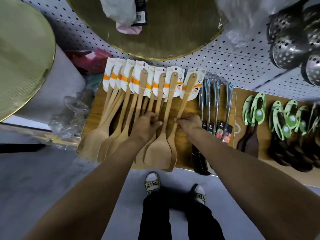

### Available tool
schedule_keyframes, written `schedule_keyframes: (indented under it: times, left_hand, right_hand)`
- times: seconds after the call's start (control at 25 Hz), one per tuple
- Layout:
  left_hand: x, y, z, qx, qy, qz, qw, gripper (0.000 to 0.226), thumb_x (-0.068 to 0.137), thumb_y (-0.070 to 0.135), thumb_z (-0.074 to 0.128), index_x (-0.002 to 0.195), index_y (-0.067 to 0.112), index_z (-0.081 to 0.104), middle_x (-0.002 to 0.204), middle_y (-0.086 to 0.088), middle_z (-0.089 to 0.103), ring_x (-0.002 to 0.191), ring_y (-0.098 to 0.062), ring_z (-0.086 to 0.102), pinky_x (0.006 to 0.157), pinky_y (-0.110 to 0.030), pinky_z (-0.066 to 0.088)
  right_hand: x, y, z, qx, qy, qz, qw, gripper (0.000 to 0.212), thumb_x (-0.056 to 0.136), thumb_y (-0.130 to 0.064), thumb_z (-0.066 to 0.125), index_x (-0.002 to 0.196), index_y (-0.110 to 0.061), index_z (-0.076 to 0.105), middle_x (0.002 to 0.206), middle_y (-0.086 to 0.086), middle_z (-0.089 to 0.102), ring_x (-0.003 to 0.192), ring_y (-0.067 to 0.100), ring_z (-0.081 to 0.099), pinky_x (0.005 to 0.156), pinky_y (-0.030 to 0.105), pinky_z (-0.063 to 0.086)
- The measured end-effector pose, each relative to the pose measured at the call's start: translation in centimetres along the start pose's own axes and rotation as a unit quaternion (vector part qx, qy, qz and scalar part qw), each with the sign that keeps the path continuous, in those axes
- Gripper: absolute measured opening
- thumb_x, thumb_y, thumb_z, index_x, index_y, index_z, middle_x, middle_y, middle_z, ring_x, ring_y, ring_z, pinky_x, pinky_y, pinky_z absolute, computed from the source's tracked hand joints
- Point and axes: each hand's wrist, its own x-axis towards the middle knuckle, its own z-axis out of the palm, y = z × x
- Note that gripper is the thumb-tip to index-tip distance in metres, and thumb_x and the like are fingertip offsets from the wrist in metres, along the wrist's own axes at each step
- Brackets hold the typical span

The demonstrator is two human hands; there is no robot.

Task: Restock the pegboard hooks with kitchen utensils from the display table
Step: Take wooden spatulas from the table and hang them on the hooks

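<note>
Already, one wooden spatula (180, 108) is pinched by its handle in the curled fingers (181, 121) of the right hand (189, 122), at about mid-length of the shaft. The left hand (145, 125) is laid over the neighbouring handles, its fingers (153, 116) bent around or onto them; whether one handle is truly gripped or several are only pressed down cannot be told.

The spatulas (131, 104) are spread in an overlapping fan on the wooden counter (188, 153), their carded tops toward the far edge against the pegboard (233, 63) and their broad blades toward the near edge, a few jutting past it.

The risk is judged to lie in that overlap: if the pinched spatula is lifted while its card is tucked under the next, the neighbours could be dragged along and blades already hanging over the near edge could be tipped to the floor. A card's hang hole could also be torn if it is pulled sideways.

Each spatula is seen as pale, plain wood with a long slim handle and a flat squared blade, fixed to a white backing card with an orange band and a punched hole at the top. Blue-handled utensils (214, 101) lie just beside them, toward the right edge.
</note>
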Motion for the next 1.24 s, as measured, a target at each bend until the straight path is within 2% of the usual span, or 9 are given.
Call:
schedule_keyframes:
  times: [0.32,0.48,0.64,0.72,0.8,0.88,1.0,1.08,1.24]
  left_hand:
    - [1.0,1.8,3.1,0.015,0.018,0.007,1.000,0.038,0.087,0.036,0.068,0.119,0.016,0.062,0.115,-0.002,0.068,0.109,-0.020,0.061,0.093,-0.031,0.048]
    - [1.4,2.0,4.4,0.049,0.015,-0.016,0.999,0.041,0.085,0.043,0.068,0.117,0.019,0.060,0.111,-0.003,0.069,0.107,-0.024,0.062,0.089,-0.036,0.051]
    - [1.8,2.7,5.5,0.119,0.051,-0.033,0.991,0.036,0.088,0.040,0.065,0.113,0.014,0.062,0.110,-0.007,0.068,0.107,-0.027,0.061,0.080,-0.031,0.044]
    - [1.8,3.3,6.5,0.141,0.061,-0.030,0.988,0.034,0.089,0.041,0.063,0.109,0.014,0.065,0.111,-0.008,0.066,0.106,-0.028,0.061,0.083,-0.033,0.045]
    - [1.9,3.6,7.4,0.143,0.062,-0.027,0.987,0.030,0.088,0.042,0.064,0.104,0.016,0.065,0.109,-0.007,0.066,0.102,-0.027,0.062,0.084,-0.036,0.049]
    - [2.1,3.6,8.0,0.144,0.062,-0.019,0.987,0.023,0.087,0.034,0.066,0.103,0.018,0.064,0.106,-0.007,0.066,0.098,-0.027,0.063,0.080,-0.035,0.050]
    - [2.0,4.1,8.3,0.162,0.050,-0.029,0.985,0.022,0.087,0.028,0.065,0.107,0.018,0.064,0.106,-0.007,0.066,0.100,-0.027,0.063,0.080,-0.034,0.049]
    - [1.2,5.0,7.8,0.142,0.017,-0.065,0.988,0.022,0.087,0.031,0.068,0.103,0.017,0.068,0.103,-0.006,0.068,0.093,-0.023,0.062,0.076,-0.031,0.048]
    - [-3.1,7.1,6.9,0.058,-0.016,-0.073,0.995,0.015,0.087,0.033,0.069,0.094,0.019,0.068,0.085,0.001,0.065,0.081,-0.018,0.061,0.071,-0.029,0.048]
  right_hand:
    - [-1.2,0.8,-4.7,0.063,0.098,-0.092,0.989,0.026,0.088,-0.017,0.073,0.076,-0.024,0.051,0.092,0.001,0.071,0.083,0.021,0.070,0.075,0.037,0.059]
    - [-1.9,1.1,-6.2,0.103,0.072,-0.087,0.988,0.018,0.089,-0.015,0.072,0.080,-0.021,0.057,0.088,-0.001,0.068,0.081,0.019,0.066,0.069,0.031,0.055]
    - [-3.1,1.6,-6.5,0.158,0.021,-0.065,0.985,0.010,0.092,-0.012,0.068,0.091,-0.014,0.058,0.083,0.002,0.066,0.071,0.016,0.064,0.049,0.019,0.050]
    - [-3.5,2.2,-6.5,0.156,0.009,-0.056,0.986,0.008,0.092,-0.014,0.069,0.090,-0.016,0.061,0.087,0.004,0.069,0.074,0.018,0.066,0.056,0.023,0.054]
    - [-3.8,2.7,-6.5,0.161,0.007,-0.042,0.986,0.006,0.090,-0.016,0.070,0.089,-0.017,0.064,0.090,0.007,0.071,0.082,0.025,0.069,0.072,0.037,0.060]
    - [-4.0,3.4,-6.9,0.160,0.010,-0.033,0.987,0.006,0.089,-0.014,0.071,0.093,-0.012,0.066,0.092,0.014,0.072,0.084,0.033,0.071,0.078,0.045,0.061]
    - [-4.9,3.9,-8.3,0.181,-0.002,-0.042,0.983,0.011,0.090,-0.005,0.069,0.098,0.000,0.062,0.086,0.018,0.072,0.065,0.021,0.071,0.056,0.028,0.058]
    - [-5.6,4.4,-9.6,0.178,0.002,-0.053,0.983,0.008,0.091,-0.001,0.067,0.091,-0.005,0.059,0.077,0.011,0.069,0.051,0.012,0.066,0.046,0.020,0.050]
    - [-7.4,5.9,-13.3,0.172,0.015,-0.070,0.982,0.012,0.089,-0.003,0.069,0.087,-0.009,0.060,0.078,0.012,0.068,0.058,0.019,0.064,0.052,0.028,0.053]
